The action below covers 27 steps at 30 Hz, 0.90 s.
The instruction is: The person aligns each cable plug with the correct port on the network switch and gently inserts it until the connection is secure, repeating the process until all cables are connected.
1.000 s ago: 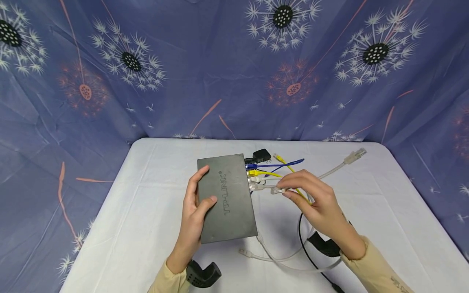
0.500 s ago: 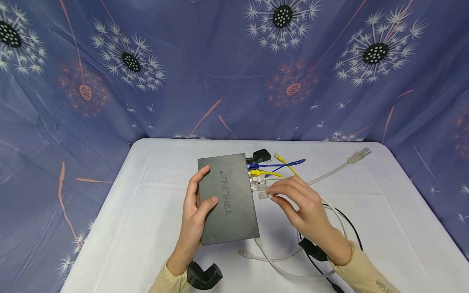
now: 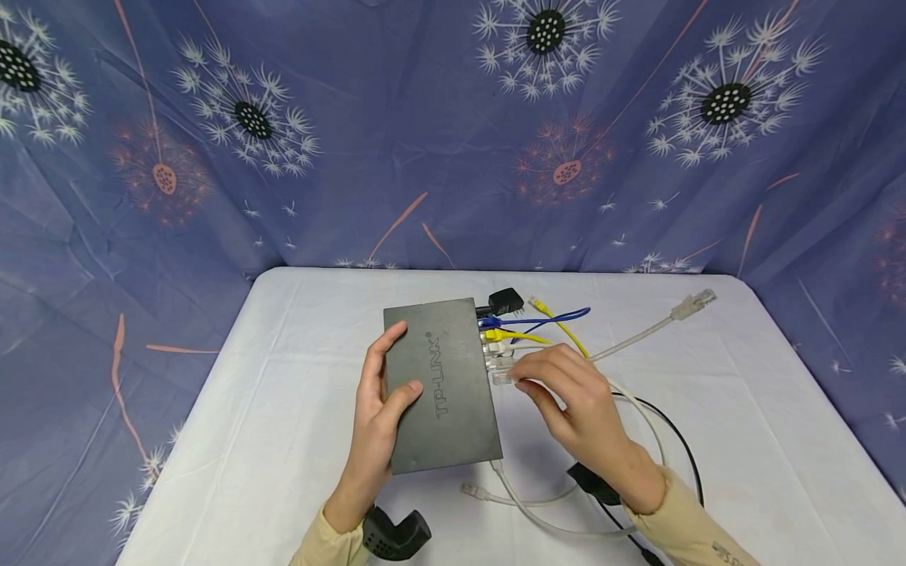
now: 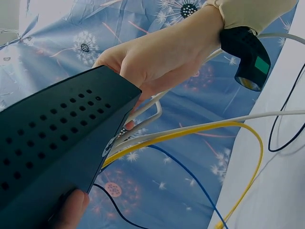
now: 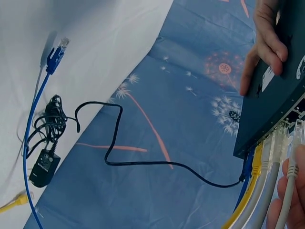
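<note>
several cables (image 3: 522, 336) in ports (image 5: 296, 116) of switch (image 3: 463, 401), left hand (image 3: 373, 413) gripping it, right hand (image 3: 583, 405) pinching plug (image 3: 502, 377)

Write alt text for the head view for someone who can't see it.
A left hand holds a grey TP-LINK box over a white table while the right hand pinches a clear plug near the edge where a blue cable and a yellow cable plug in. Behind hangs a dandelion-print cloth.

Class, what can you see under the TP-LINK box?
Fingers of the left hand touch the underside of the TP-LINK box, near a white label. In the head view, it hides that part of the tabletop.
</note>
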### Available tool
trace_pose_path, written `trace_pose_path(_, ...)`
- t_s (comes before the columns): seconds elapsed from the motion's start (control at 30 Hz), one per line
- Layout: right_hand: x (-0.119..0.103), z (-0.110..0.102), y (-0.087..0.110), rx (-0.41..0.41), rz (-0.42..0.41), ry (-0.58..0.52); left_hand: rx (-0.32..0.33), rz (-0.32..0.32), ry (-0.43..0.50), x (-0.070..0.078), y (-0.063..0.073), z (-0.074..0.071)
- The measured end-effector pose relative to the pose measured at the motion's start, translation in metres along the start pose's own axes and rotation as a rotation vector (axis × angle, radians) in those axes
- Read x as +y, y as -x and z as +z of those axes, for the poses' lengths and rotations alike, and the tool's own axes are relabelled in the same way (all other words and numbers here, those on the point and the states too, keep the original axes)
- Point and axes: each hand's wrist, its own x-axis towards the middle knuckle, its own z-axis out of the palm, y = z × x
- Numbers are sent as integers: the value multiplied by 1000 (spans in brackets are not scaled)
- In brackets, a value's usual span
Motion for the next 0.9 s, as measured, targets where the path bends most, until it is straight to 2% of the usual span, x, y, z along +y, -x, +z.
trace_pose_path(0.9,2,6,3,4,20,50,-2,5,-13,-6,0,-1)
